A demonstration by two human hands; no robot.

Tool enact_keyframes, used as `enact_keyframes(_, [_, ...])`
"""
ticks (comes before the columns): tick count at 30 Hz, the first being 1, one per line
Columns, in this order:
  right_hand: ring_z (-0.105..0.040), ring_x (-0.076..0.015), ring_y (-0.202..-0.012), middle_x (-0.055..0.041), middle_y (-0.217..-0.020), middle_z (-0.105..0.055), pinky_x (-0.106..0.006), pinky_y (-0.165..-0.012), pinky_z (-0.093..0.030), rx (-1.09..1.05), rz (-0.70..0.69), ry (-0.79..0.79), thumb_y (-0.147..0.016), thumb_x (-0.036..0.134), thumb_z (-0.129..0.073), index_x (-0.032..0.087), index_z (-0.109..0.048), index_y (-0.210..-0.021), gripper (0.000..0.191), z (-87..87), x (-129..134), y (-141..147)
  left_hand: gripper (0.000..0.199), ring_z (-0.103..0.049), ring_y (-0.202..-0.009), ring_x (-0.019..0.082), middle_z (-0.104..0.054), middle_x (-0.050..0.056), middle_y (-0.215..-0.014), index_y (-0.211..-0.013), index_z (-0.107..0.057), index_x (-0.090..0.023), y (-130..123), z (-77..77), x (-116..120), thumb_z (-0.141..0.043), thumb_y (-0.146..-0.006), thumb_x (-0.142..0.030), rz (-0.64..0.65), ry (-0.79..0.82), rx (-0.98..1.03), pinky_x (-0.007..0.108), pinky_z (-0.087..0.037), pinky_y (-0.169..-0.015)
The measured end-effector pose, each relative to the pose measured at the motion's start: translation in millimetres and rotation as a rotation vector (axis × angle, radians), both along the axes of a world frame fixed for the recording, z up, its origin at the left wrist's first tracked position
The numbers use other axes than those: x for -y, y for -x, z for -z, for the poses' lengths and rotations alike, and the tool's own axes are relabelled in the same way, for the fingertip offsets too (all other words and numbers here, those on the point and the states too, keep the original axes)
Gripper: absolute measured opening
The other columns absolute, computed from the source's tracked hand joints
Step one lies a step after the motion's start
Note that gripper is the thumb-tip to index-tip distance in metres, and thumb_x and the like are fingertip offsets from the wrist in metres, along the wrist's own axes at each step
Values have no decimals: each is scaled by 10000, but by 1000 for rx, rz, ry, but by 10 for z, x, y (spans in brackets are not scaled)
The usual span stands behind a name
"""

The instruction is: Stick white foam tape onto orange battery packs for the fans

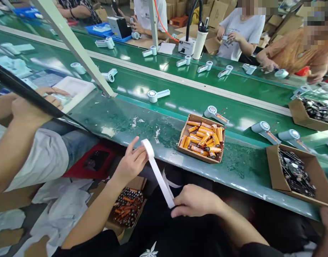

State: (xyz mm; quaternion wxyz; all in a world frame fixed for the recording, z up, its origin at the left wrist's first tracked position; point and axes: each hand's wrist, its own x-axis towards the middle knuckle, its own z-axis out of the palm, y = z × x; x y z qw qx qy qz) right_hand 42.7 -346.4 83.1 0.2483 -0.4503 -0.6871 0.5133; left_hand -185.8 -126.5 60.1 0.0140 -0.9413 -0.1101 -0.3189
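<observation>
My left hand (132, 160) grips a roll of white tape (148, 148) at the bench's front edge, some of its fingers stretched out. From the roll a strip of tape (162, 184) runs taut down to my right hand (192, 200), which pinches its end above my lap. A thin loose piece of backing (168, 180) curls beside the strip. Ahead of my right hand, a cardboard box of orange-wrapped batteries (203, 137) stands on the bench. Below my left forearm, another box (128, 207) holds more battery cells.
A green conveyor (180, 103) carries several light-blue fan units (153, 95). To the right stands a cardboard box of dark parts (297, 171). A metal post (73, 46) rises at left. A co-worker's hands (38, 103) work beside me; several people sit across the line.
</observation>
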Motion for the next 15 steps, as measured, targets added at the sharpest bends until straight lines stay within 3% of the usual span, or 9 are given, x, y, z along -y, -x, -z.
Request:
enact_keyframes(1, [-677, -152, -610, 0, -681, -734, -237, -616, -475, 104, 49, -63, -989, 507, -688, 235, -785, -890, 305, -48, -39, -105, 276, -690, -1236, 300, -749, 93, -1137, -1221, -618, -177, 23, 13, -7, -621, -968, -64, -29, -1, 31, 679, -447, -1224])
enact_keyframes(3, [-745, -211, -825, -46, -916, -804, -291, -771, -547, 307, 310, -215, -1017, 475, -645, 259, -792, -1085, 270, -157, -209, -387, 346, -527, -1445, 377, -734, 126, -1176, -1248, -615, -171, 33, 22, 20, -622, -939, -17, -86, -7, 110, 686, -493, -1174])
enact_keyframes(5, [-728, -266, -1067, -99, -1159, -789, -379, -971, -545, 515, 541, -358, -1058, 370, -559, 242, -766, -1209, 286, -255, -471, -707, 400, -355, -1559, 425, -715, 146, -1239, -1273, -613, -179, -15, 9, 77, -612, -920, 10, -107, -1, 166, 694, -521, -1133])
enact_keyframes(7, [-661, -304, -1238, -130, -1316, -736, -445, -1104, -481, 718, 526, -429, -1039, 262, -549, 210, -738, -1277, 309, -306, -760, -969, 426, -325, -1574, 424, -707, 146, -1266, -1283, -608, -185, -123, -24, 141, -594, -914, 29, -78, 20, 192, 694, -524, -1130])
enact_keyframes(10, [-636, -330, -1285, -158, -1326, -731, -494, -1159, -419, 900, 389, -327, -1024, 273, -577, 181, -749, -1226, 282, -280, -1101, -1116, 418, -390, -1547, 389, -706, 140, -1256, -1264, -605, -176, -347, -97, 233, -566, -914, 49, 4, 42, 202, 677, -516, -1155])
enact_keyframes(13, [-665, -371, -1234, -201, -1230, -758, -537, -1145, -407, 922, 450, -208, -988, 358, -657, 146, -761, -1156, 289, -201, -1214, -1029, 410, -445, -1514, 360, -710, 140, -1223, -1248, -606, -153, -526, -155, 327, -545, -909, 69, 92, 41, 204, 660, -511, -1171])
enact_keyframes(15, [-679, -355, -1217, -192, -1239, -756, -495, -1118, -437, 887, 510, -195, -965, 300, -675, 142, -754, -1179, 278, -173, -1188, -960, 406, -450, -1508, 367, -710, 156, -1213, -1246, -607, -127, -578, -152, 386, -547, -901, 78, 134, 44, 195, 656, -517, -1163])
